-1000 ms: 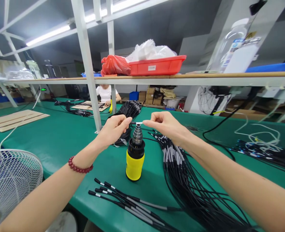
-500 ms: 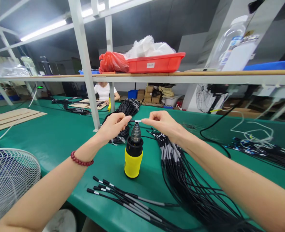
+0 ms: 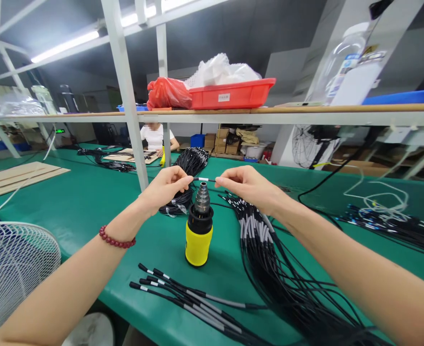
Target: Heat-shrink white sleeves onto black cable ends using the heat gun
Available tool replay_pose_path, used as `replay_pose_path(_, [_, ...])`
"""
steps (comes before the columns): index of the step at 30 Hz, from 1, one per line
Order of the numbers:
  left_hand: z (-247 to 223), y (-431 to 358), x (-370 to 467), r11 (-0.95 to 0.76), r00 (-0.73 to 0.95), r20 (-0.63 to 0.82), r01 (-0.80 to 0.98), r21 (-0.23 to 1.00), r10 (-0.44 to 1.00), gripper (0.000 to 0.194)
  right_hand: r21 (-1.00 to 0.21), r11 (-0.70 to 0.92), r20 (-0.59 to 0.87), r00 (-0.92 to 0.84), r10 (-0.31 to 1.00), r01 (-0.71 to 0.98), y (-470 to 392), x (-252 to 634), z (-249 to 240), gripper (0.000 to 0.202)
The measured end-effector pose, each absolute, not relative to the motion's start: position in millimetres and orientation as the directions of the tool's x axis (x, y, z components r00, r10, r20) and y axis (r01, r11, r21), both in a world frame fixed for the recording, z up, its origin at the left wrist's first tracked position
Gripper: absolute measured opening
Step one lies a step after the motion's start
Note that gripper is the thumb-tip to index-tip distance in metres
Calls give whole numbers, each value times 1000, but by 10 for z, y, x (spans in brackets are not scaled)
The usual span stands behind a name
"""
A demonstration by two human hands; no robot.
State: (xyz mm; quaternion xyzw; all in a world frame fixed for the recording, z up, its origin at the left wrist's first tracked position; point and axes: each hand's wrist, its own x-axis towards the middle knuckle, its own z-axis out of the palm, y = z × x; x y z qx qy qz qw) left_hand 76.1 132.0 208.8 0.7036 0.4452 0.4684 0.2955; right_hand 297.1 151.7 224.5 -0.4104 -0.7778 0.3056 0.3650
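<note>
Stretched level between my hands is a thin black cable (image 3: 210,180) with a white sleeve (image 3: 203,179) on it. My left hand (image 3: 171,186) pinches its left end, and my right hand (image 3: 246,187) pinches it on the right. Directly beneath the white sleeve, a yellow and black heat gun (image 3: 199,240) stands upright with its stepped metal nozzle (image 3: 202,198) pointing up. A small gap shows between nozzle and cable. Below my right hand lies a large bundle of black cables (image 3: 269,269) with grey sleeves. Several cables with white-banded ends (image 3: 168,288) lie in front of the heat gun.
A coiled black cable bundle (image 3: 193,161) lies behind my left hand. A white post (image 3: 127,96) rises beside it, carrying a shelf with a red tray (image 3: 233,96). A fan (image 3: 17,269) stands at the left edge. Across the green table (image 3: 89,202) sits a person (image 3: 154,137).
My right hand has slid slightly right and my left hand slightly left. More black cable shows on both sides of the white sleeve, still above the nozzle.
</note>
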Motion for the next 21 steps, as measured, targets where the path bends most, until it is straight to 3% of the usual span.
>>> replay_pose_path(6, [2071, 1351, 732, -422, 198, 373, 443, 791, 907, 53, -803, 488, 330, -428, 842, 341, 1501, 2943, 2233, 31])
replay_pose_path(16, [2027, 1367, 731, -484, 234, 424, 378, 789, 875, 20, -749, 491, 333, -388, 859, 445, 1536, 2994, 2271, 30])
replay_pose_path(21, [2033, 1362, 732, -455, 219, 399, 415, 788, 891, 38, -657, 532, 350, -409, 843, 534, 1511, 3004, 2271, 38])
